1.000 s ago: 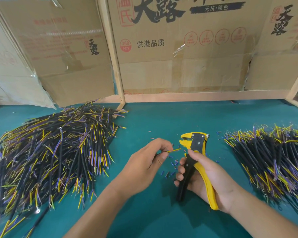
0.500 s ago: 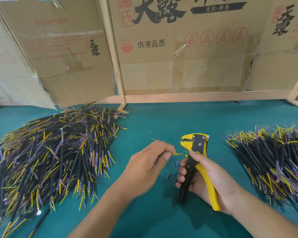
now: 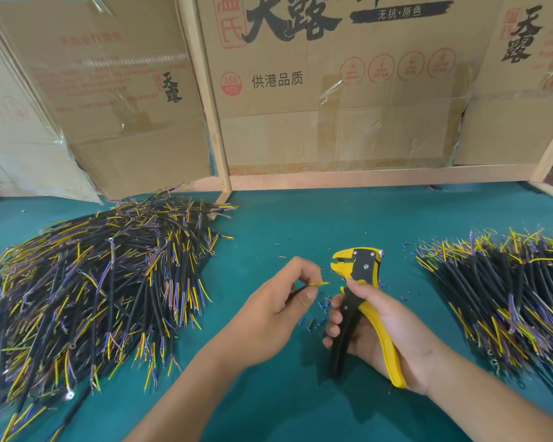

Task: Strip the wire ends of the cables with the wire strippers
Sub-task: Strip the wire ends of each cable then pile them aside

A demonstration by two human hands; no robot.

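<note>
My left hand [image 3: 283, 301] pinches a cable between thumb and fingers; only its thin yellow wire end [image 3: 320, 284] sticks out to the right, the rest is hidden in the hand. My right hand [image 3: 387, 333] grips the yellow and black wire strippers [image 3: 359, 275] by the handles, jaws pointing up and left. The jaws stand a short way right of the wire tip and do not touch it. A large heap of black cables [image 3: 87, 295] with yellow and purple wire ends lies at the left. A second heap [image 3: 508, 295] lies at the right.
Small bits of blue and red insulation [image 3: 320, 309] are scattered on the teal table [image 3: 288, 224] between my hands. Cardboard boxes [image 3: 332, 84] in a wooden frame [image 3: 380, 178] wall off the back of the table.
My left hand has shifted slightly, and the yellow wire tip now sits a little lower and further from the stripper jaws. The right hand keeps the strippers almost still.
</note>
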